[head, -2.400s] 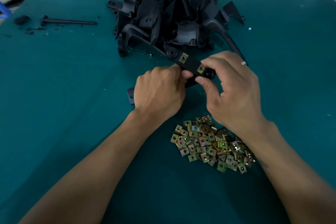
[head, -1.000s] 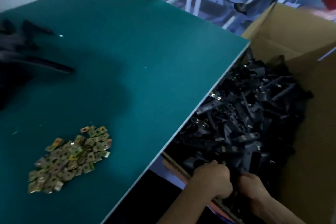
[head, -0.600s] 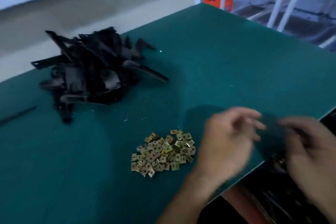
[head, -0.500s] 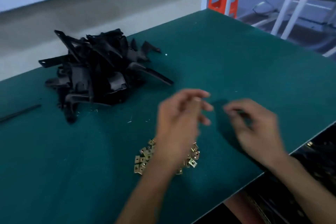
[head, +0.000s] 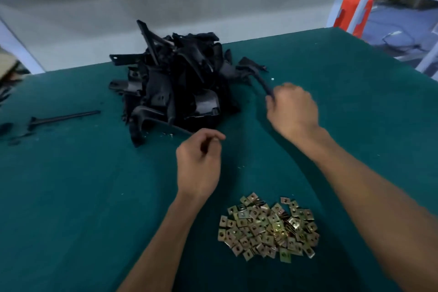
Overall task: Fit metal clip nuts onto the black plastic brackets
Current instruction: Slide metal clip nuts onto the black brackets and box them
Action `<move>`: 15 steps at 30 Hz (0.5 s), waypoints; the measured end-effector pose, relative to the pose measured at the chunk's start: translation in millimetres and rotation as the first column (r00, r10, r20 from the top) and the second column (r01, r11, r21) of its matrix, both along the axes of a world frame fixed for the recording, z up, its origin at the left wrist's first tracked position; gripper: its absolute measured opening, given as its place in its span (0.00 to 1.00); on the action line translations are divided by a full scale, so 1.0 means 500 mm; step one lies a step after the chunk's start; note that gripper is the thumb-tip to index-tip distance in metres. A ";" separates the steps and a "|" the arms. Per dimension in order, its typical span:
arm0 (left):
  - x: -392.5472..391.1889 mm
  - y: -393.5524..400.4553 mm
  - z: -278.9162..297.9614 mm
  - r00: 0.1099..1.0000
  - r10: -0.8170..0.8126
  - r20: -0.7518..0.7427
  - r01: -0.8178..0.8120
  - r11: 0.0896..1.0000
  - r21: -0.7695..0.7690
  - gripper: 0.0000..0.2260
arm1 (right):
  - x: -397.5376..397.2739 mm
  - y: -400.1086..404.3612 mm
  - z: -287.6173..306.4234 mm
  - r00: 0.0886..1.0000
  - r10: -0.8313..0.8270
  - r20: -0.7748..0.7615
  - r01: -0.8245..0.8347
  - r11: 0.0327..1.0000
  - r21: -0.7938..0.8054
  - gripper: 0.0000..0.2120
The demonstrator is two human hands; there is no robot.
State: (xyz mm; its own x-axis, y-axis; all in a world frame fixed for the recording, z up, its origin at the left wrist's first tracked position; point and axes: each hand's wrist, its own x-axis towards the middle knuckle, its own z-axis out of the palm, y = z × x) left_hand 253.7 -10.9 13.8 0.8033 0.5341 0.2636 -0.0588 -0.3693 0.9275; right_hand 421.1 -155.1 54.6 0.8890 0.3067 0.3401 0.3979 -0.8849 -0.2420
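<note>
A heap of black plastic brackets (head: 180, 87) lies at the back of the green table (head: 71, 197). One bracket (head: 257, 76) sticks out of the heap's right side, and my right hand (head: 292, 111) is closed around the near end of its long arm. My left hand (head: 200, 163) hovers in front of the heap with its fingers loosely curled and nothing visible in it. A pile of brass-coloured metal clip nuts (head: 267, 226) sits near the front, between my forearms.
A thin black rod (head: 64, 117) and some black scraps lie at the left of the table. Beyond the table's right edge stand a white metal frame (head: 369, 0) and an orange stool (head: 350, 15). A grey wall runs behind.
Both hands came back from the cardboard box at the right, where the fitted bracket went. My right hand has reached to the heap and closed on a bracket; my left hand moved forward.
</note>
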 end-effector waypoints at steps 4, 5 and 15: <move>-0.002 0.003 0.006 0.996 -0.040 0.079 0.049 0.993 -0.109 0.06 | -0.036 -0.026 0.034 0.910 0.160 -0.383 0.151 0.733 0.664 0.19; -0.002 0.002 0.009 0.993 -0.071 0.096 0.086 0.983 -0.164 0.07 | -0.065 -0.025 0.040 0.838 0.290 -0.462 0.202 0.622 0.756 0.17; -0.006 0.007 0.037 0.948 -0.077 0.310 0.282 0.658 -0.698 0.12 | -0.228 0.036 0.016 0.765 0.521 -0.379 -0.438 0.851 0.289 0.17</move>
